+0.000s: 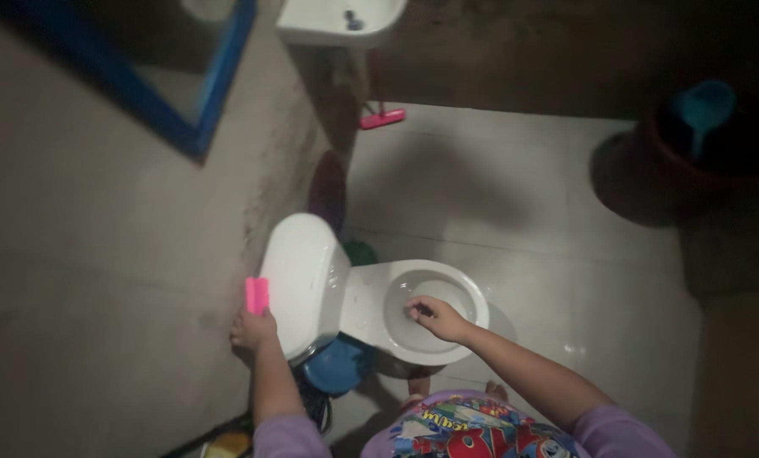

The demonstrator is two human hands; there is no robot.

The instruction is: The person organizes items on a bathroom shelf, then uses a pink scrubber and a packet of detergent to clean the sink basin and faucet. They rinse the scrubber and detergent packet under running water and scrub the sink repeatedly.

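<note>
Looking down, my left hand [253, 329] grips a pink sponge [257, 294] against the white toilet tank [305, 280]. My right hand [437, 318] reaches into the toilet bowl [473, 297], fingers curled around something small and dark.

Two bare forearms in view, no gloves, no watch, no rings visible. Left hand [253, 329] and right hand [437, 319] uncovered. Short lilac sleeves [288, 436], soft fabric, ending above elbows on both arms. Shirt front [473, 428] carries bright cartoon print: red, blue, yellow and white shapes, lettering across top. Toes of bare feet [496, 390] peek out just beyond shirt hem. Picture dim, finer fabric detail not readable.
</note>
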